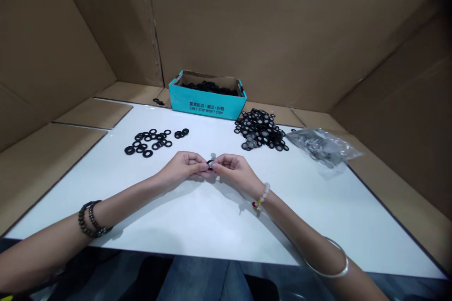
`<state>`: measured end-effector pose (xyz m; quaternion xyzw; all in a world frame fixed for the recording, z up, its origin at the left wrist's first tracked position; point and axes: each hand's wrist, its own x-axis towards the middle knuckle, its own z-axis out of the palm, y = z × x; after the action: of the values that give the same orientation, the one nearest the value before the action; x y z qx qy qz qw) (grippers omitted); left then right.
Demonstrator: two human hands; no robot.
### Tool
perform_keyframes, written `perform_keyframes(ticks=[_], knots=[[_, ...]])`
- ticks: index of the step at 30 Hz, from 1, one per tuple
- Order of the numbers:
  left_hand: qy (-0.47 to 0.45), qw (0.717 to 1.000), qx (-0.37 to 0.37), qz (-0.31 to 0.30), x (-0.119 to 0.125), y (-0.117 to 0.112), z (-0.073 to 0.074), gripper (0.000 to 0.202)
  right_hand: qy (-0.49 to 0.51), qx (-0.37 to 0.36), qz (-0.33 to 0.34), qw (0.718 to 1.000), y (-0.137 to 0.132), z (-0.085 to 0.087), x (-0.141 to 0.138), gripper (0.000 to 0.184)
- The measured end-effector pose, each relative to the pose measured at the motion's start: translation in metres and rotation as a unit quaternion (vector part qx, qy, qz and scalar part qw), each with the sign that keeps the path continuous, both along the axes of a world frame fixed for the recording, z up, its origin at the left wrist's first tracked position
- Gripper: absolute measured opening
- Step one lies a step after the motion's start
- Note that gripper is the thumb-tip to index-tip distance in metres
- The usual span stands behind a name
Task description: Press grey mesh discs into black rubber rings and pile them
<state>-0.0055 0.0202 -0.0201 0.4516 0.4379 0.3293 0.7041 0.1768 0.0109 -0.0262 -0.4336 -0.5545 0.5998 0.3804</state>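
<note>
Over the middle of the white table my left hand point(190, 165) and my right hand point(231, 169) meet, fingertips pinched on opposite sides of a small black ring point(209, 164). Fingers cover much of the ring. A small grey disc point(213, 155) shows just above it, near my right fingertips; I cannot tell whether it is held or lies on the table. To the left lie loose black rings point(147, 154). On the right is a heap of black rings with grey centres point(261, 129).
A turquoise box point(208, 107) filled with black rings stands at the back. Beside the heap lies a clear plastic bag point(323, 146) with grey pieces in it. A few black rings point(158, 101) rest on cardboard at the back left. Cardboard walls point(264, 33) enclose the white table point(169, 225).
</note>
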Motion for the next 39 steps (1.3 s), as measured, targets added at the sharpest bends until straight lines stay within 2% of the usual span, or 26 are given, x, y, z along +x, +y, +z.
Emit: perform_keyframes(ticks=[3,7,15,21,23,28,35,39], knots=[[-0.003,1.0,0.0,-0.009,0.0,0.0,-0.002,0.031,0.021,-0.008,-0.01,1.0,0.0,-0.003,-0.002,0.03],[-0.004,1.0,0.024,0.001,0.002,-0.003,-0.003,0.027,0.011,0.019,-0.015,1.0,0.0,-0.003,-0.005,0.027],[0.033,0.986,0.124,0.102,0.008,-0.011,-0.003,0.013,-0.12,0.145,-0.032,0.982,-0.004,0.004,-0.005,0.017],[0.062,0.979,0.166,0.1,0.008,-0.015,0.0,0.007,-0.173,0.191,-0.023,0.966,-0.007,0.008,-0.004,0.014],[0.072,0.978,0.176,0.091,0.008,-0.016,0.0,0.006,-0.17,0.185,-0.008,0.968,-0.007,0.01,-0.001,0.014],[0.09,0.974,0.197,0.059,0.007,-0.013,0.001,0.003,-0.12,0.11,0.052,0.985,-0.007,0.017,0.007,0.017],[0.117,0.97,0.207,0.056,0.006,-0.016,0.004,0.005,-0.155,0.107,0.045,0.981,-0.008,0.017,0.006,0.015],[0.092,0.98,0.168,0.046,0.007,-0.015,0.0,0.006,-0.134,0.06,0.029,0.989,-0.008,0.011,0.005,0.017]])
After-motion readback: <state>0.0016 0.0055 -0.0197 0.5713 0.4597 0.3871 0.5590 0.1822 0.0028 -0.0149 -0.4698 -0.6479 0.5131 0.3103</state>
